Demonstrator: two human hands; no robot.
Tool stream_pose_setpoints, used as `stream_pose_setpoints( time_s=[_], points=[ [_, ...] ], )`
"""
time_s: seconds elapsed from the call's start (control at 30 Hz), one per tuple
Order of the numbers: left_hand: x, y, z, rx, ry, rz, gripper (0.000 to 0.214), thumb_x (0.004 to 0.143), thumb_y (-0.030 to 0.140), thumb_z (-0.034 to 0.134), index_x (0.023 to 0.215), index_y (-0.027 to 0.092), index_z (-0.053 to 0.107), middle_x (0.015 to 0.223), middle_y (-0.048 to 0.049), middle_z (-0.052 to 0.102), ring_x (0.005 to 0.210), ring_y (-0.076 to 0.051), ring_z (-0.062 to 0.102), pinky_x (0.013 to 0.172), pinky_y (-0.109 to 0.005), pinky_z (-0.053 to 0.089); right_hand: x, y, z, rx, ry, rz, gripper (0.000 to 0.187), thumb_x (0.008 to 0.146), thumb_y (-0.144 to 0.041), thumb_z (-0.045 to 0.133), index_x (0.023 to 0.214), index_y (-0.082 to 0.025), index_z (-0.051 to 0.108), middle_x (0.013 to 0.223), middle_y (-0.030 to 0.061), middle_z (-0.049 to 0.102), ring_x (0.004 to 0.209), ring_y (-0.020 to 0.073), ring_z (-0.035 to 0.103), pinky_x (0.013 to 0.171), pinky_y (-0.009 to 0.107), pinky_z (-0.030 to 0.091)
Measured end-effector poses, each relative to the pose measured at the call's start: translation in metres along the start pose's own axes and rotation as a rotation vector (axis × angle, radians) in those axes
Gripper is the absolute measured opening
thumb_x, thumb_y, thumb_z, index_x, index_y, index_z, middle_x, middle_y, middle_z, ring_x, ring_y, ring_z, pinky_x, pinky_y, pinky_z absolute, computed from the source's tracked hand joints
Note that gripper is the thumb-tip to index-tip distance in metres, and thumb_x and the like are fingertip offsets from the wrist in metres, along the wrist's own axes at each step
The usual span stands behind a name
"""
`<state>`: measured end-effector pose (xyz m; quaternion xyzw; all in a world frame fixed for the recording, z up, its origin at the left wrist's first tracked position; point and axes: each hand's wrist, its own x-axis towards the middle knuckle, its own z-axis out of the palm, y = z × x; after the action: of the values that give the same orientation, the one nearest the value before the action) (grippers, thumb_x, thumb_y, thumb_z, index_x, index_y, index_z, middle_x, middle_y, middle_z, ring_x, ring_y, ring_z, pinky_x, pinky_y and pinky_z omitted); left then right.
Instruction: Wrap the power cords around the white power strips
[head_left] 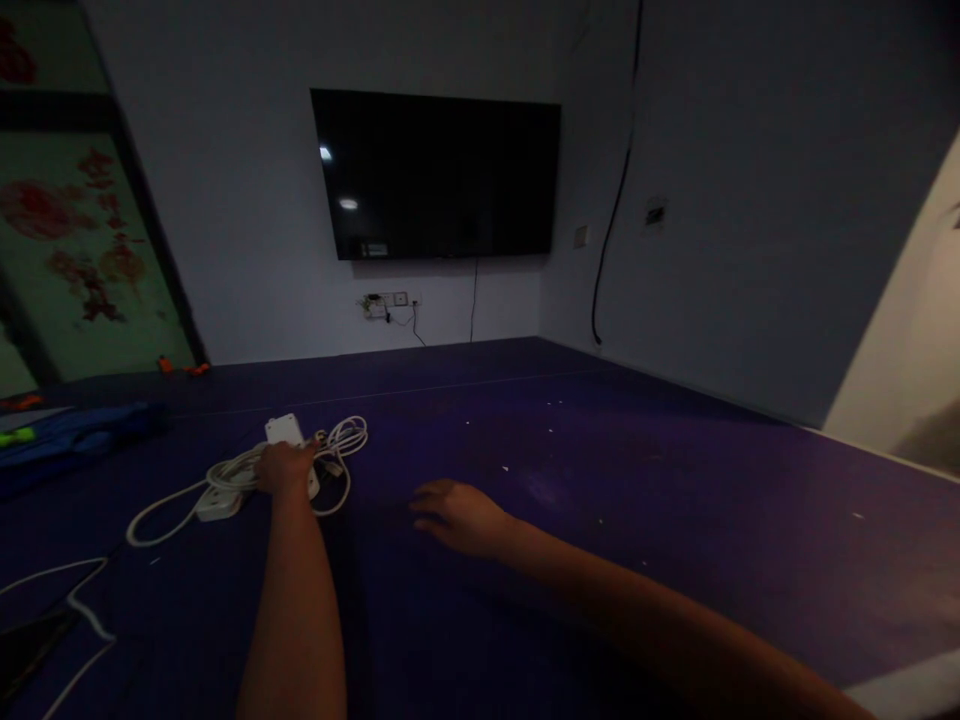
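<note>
My left hand [283,467] is closed over a white power strip [283,430], with its fingertips partly hidden. Loops of white cable [236,470] bunch up on both sides of this hand, and a coil [349,437] lies to its right. A second white block, like another power strip [219,503], rests under the cable at the left. My right hand [461,515] holds nothing; its fingers are slightly bent and apart, low over the purple surface [525,580]. It is well to the right of the cables.
Blue cloth [82,432] lies at the far left. Nearer, a dark flat object [30,655] has a white cord [90,620] beside it. Small white scraps [505,468] dot the surface. A television [442,175] hangs above wall sockets [394,300]; a black cable [611,235] hangs right.
</note>
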<state>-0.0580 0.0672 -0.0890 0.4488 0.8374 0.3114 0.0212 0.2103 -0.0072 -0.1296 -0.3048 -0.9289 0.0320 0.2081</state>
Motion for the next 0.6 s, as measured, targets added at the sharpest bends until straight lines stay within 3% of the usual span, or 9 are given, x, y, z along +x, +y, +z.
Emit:
stream_pose_setpoints(
  time_s=[0.13, 0.23, 0.33, 0.43, 0.53, 0.6],
  points=[
    [-0.003, 0.008, -0.018, -0.023, 0.09, -0.058, 0.061, 0.08, 0.046, 0.049, 0.123, 0.003, 0.053, 0.127, -0.0268, 0.052, 0.118, -0.041, 0.048, 0.088, -0.052, 0.044, -0.035, 0.03, -0.008, 0.002, 0.139, 0.185, 0.03, 0.091, -0.026, 0.045, 0.11, -0.016, 0.065, 0.113, 0.0101, 0.066, 0.103, 0.0191, 0.061, 0.089, 0.03, 0.045],
    [-0.01, 0.022, -0.04, -0.095, 0.231, 0.02, 0.06, 0.079, 0.044, 0.053, 0.123, 0.002, 0.054, 0.124, -0.0258, 0.056, 0.117, -0.039, 0.05, 0.092, -0.048, 0.042, -0.048, 0.042, -0.003, -0.011, 0.255, 0.374, 0.032, 0.092, -0.028, 0.041, 0.108, -0.017, 0.066, 0.107, 0.0086, 0.069, 0.097, 0.0187, 0.064, 0.085, 0.029, 0.046],
    [-0.021, 0.049, -0.059, -0.183, 0.334, 0.143, 0.058, 0.078, 0.04, 0.058, 0.119, -0.001, 0.057, 0.117, -0.0267, 0.06, 0.113, -0.038, 0.053, 0.094, -0.048, 0.042, -0.053, 0.044, 0.002, -0.069, 0.23, 0.47, 0.033, 0.093, -0.033, 0.039, 0.095, -0.019, 0.069, 0.096, 0.0061, 0.071, 0.086, 0.0179, 0.066, 0.073, 0.026, 0.047],
    [-0.044, 0.086, -0.062, -0.235, 0.379, 0.313, 0.053, 0.079, 0.042, 0.058, 0.117, 0.004, 0.06, 0.118, -0.0198, 0.062, 0.113, -0.032, 0.055, 0.098, -0.043, 0.039, -0.054, 0.037, 0.002, -0.167, 0.169, 0.513, 0.038, 0.093, -0.041, 0.038, 0.085, -0.02, 0.069, 0.083, 0.0053, 0.072, 0.075, 0.017, 0.067, 0.061, 0.023, 0.043],
    [-0.086, 0.117, -0.042, -0.353, 0.359, 0.695, 0.05, 0.087, 0.045, 0.046, 0.115, 0.007, 0.061, 0.117, -0.0163, 0.064, 0.111, -0.027, 0.056, 0.098, -0.041, 0.04, -0.055, 0.03, 0.0, -0.269, 0.119, 0.518, 0.044, 0.093, -0.044, 0.036, 0.08, -0.018, 0.069, 0.075, 0.0068, 0.071, 0.067, 0.0163, 0.067, 0.056, 0.022, 0.039],
    [-0.123, 0.119, -0.021, -0.316, 0.254, 0.982, 0.048, 0.092, 0.044, 0.036, 0.118, 0.011, 0.059, 0.12, -0.0125, 0.063, 0.117, -0.025, 0.052, 0.101, -0.042, 0.037, -0.056, 0.026, -0.001, -0.322, 0.054, 0.485, 0.045, 0.094, -0.04, 0.035, 0.081, -0.017, 0.07, 0.075, 0.0089, 0.072, 0.067, 0.017, 0.067, 0.056, 0.023, 0.038]
  ],
)
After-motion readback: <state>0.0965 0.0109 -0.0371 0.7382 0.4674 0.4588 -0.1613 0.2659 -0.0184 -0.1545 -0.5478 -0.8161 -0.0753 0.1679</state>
